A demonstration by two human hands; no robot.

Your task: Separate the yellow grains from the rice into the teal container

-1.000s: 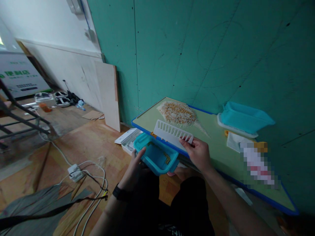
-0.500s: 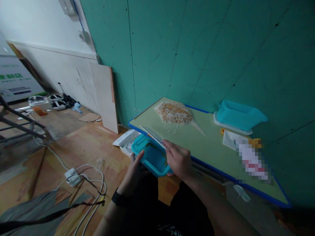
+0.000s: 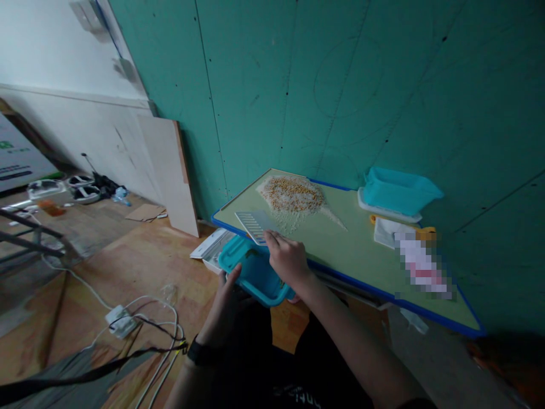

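Note:
My left hand [image 3: 227, 289] grips the near left side of a blue plastic container [image 3: 255, 278], thumb over its rim. The container is below the table's front edge, with a few small grains inside. In my right hand [image 3: 287, 258] is a white slotted scraper [image 3: 252, 227], its flat blade showing slots and reaching over the table edge above the container. Beyond it, a heap of yellow kernels and pale grains [image 3: 293, 195] lies spread on the pale green table [image 3: 340, 250].
A second blue container [image 3: 400, 193] stands on a white lid at the table's far right. A pixelated packet [image 3: 421, 261] lies nearby. On the floor are an open white box [image 3: 213, 247], a power strip [image 3: 121, 321] and loose cables. A green wall [image 3: 255, 85] borders the table.
The scraper has turned from nearly edge-on to showing its slotted face and has risen a little from the container. The whole view has shifted slightly.

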